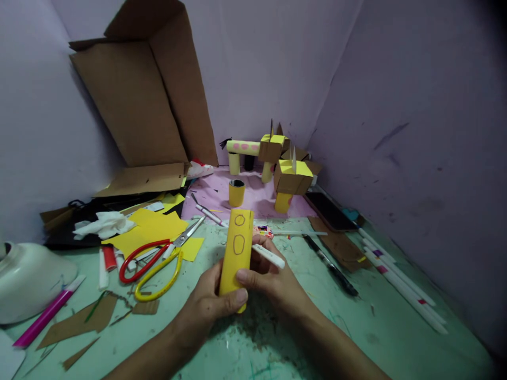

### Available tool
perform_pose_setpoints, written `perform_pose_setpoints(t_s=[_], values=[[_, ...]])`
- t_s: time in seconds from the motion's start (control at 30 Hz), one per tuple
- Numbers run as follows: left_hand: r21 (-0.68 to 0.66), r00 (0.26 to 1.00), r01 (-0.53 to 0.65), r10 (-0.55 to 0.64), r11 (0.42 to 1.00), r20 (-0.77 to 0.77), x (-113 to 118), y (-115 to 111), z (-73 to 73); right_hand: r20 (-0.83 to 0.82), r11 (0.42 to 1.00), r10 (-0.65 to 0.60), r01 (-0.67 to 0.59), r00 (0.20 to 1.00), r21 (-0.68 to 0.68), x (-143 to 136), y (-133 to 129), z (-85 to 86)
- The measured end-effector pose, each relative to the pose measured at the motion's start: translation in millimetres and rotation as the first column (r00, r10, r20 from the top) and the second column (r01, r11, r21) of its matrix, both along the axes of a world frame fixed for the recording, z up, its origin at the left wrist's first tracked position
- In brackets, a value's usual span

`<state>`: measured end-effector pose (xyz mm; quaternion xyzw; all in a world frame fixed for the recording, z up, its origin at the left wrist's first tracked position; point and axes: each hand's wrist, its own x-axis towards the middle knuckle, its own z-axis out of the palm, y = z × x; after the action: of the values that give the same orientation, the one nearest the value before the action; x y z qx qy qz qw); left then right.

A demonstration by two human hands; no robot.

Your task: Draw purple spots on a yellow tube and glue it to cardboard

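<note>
My left hand [212, 301] grips the lower end of a yellow paper tube [233, 269], thumb across its front. Two ovals are drawn in dark line on the tube's upper part. My right hand [275, 277] pinches the tube's right side with the thumb and also has a white marker [270, 256] tucked in its fingers; some fingers are hidden behind the tube. Beyond the tube stands a short yellow paper cylinder [236, 194]. Behind it are a cardboard-and-yellow animal figure [244, 147] with pink spots and a box-like yellow-topped head [293, 179] on a yellow tube.
To the left lie red-and-yellow scissors [158, 261], yellow paper sheets [144, 224], a magenta marker [49, 312] and a white jar [37, 279]. On the right are a black pen [331, 266], a phone [329, 211] and several white markers [407, 287]. Large cardboard [130, 100] leans on the wall.
</note>
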<state>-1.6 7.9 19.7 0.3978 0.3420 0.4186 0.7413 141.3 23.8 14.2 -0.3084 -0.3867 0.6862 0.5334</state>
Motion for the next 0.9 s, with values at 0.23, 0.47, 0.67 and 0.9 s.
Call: perform_pose_setpoints(t_s=[0.23,0.47,0.67,0.9], values=[[-0.01,0.973,-0.125,0.121,0.992,-0.194,0.8,1.3,-7.4,0.171,0.988,-0.152,0.146,0.974,0.048,2.0,4.2,0.1],[-0.116,0.947,-0.217,0.181,0.969,-0.265,4.7,-0.1,4.0,0.159,0.676,-0.69,0.55,0.706,0.49,14.3,-6.5,8.5],[-0.08,0.946,-0.229,0.202,0.97,-0.253,4.6,1.0,3.7,0.292,0.606,-0.654,0.251,0.698,0.755,16.5,-14.0,3.8],[-0.076,0.945,-0.235,0.21,0.969,-0.25,5.1,0.5,1.7,0.3,0.598,-0.668,0.251,0.681,0.761,12.9,-10.9,4.3]])
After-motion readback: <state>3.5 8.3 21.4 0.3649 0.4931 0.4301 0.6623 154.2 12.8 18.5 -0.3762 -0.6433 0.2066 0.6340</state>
